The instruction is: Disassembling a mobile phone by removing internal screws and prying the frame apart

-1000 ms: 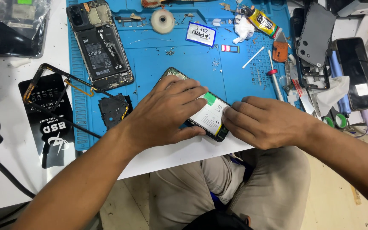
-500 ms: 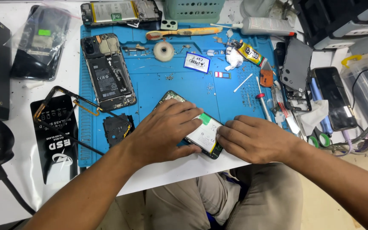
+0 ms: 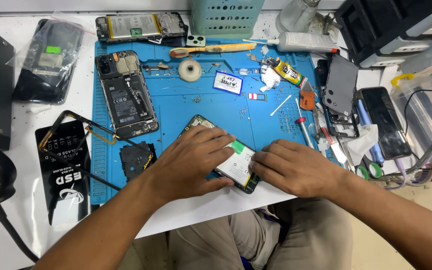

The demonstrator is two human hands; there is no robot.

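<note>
Both hands down on the opened phone [image 3: 236,167], which lies tilted at the near edge of the blue work mat [image 3: 186,102], back cover off, white battery w/ a green tab showing. Left hand [image 3: 193,162] lies flat across the phone's upper half, fingers spread & pressing down on the frame, thumb tucked along the near side; not a closed grip, more a pin-down. Right hand [image 3: 293,167] sits at the phone's lower right end, fingers curled in, tips touching the edge by the battery; can't tell if it pinches anything small.

Around them: 2nd opened phone [image 3: 126,95] lies upright on the mat's left part, well apart from the hands. A 3rd one [image 3: 138,25] lies crosswise at the mat's far edge. Tape roll [image 3: 190,70] near mat centre-top, cotton swab [image 3: 280,105] to the right. Dark back cover [image 3: 341,87] & a black phone [image 3: 385,122] off the mat's right side. Black plastic part [image 3: 137,159] just left of the left wrist.
</note>
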